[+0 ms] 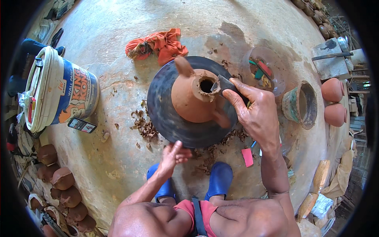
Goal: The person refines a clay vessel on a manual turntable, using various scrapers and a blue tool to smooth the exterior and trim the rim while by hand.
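In the middle of the floor, just ahead of your feet in their blue clogs (219,177), a round dark grey wheel (160,118) carries the reddish-brown clay pot (191,104), which stands upright with its open mouth facing up. Two lugs jut from its sides; the nearer one is blurred, so the wheel is probably turning.

Your right hand (258,108) pinches a dark flat blade-like tool (228,84) between thumb and fingers, its tip at the pot's rough rim. That grip, fingers above and thumb below, likely lets you steer the edge finely while your forearm stays out beyond the wheel.

Your left hand (171,156) holds nothing, its fingers loosely spread at the wheel's near edge, perhaps to push or steady it; whether they touch, you cannot tell from this view.

Brown clay shavings (145,125) lie around the wheel, as though they fall where they are cut. A small greenish bucket (291,104) and a shallow clear dish (278,87) of coloured scraps sit to the right, seemingly within reach of your tool hand. A crumpled orange cloth (169,44) lies beyond the wheel, out of your arms' way.
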Demonstrator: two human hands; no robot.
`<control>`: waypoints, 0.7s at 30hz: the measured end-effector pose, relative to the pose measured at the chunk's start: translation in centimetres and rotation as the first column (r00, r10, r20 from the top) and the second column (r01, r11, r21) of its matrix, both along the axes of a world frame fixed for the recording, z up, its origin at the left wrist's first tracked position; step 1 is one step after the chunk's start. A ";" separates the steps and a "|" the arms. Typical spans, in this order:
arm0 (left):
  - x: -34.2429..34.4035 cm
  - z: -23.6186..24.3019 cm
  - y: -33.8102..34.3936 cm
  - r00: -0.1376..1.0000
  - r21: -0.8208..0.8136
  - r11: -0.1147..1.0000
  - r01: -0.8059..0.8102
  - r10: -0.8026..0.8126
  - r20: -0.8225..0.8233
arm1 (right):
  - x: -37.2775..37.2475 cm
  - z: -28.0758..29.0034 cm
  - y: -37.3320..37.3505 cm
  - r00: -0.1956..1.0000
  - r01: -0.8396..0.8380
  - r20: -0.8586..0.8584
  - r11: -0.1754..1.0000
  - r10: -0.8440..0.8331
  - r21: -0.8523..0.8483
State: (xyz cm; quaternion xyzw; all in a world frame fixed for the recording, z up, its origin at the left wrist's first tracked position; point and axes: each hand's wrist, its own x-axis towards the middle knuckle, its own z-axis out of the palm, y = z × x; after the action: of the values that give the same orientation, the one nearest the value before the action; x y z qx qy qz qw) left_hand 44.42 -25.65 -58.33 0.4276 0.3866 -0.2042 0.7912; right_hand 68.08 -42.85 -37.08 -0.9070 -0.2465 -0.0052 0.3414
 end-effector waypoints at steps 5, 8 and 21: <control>0.3 1.1 -1.2 0.998 -0.027 1.000 -0.004 0.003 -0.060 | -0.1 0.3 0.0 0.998 0.000 -0.063 1.000 -0.001 -0.011; 1.8 1.6 0.7 0.980 0.155 0.969 -0.190 0.197 -0.028 | -0.3 0.5 0.2 0.999 -0.041 -0.019 0.999 0.041 -0.018; 2.8 -0.3 1.8 0.929 0.174 0.914 -0.365 0.347 0.128 | 0.4 3.4 -6.0 0.943 0.305 -0.241 0.886 -0.230 0.348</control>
State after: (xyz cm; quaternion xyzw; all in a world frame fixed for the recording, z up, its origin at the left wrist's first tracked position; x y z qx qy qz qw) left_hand 47.19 -23.81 -58.66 0.4345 0.4383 0.0026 0.7868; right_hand 68.44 -48.82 -33.65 -0.8449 -0.0783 -0.0121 0.5290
